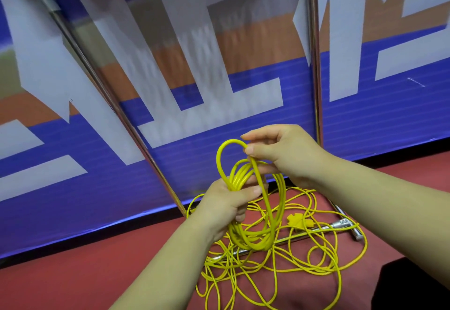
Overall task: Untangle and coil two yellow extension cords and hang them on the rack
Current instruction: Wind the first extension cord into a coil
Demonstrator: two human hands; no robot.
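My left fingers (239, 213) were curled tight around a bundle of yellow cord loops, with the thumb laid across the front. That way my left hand (225, 202) gripped the coil (253, 238) near its top, and the rest of it hung below my fist. My right hand (282, 154) was just above and to the right. Its thumb and forefinger pinched a single strand where the cord arched up in one rounded loop over the bundle. My other right fingers were loosely bent and touched nothing I could make out.

Under both hands, the loose cord (226, 258) lay in a wide, thin tangle on the red floor (85, 273). A yellow plug (298, 221) rested in the middle of that tangle. The strands crossed over the low metal foot of the rack (315, 66), whose shiny poles rose in front of me. Behind the rack stood a blue, white and orange banner (73, 188).
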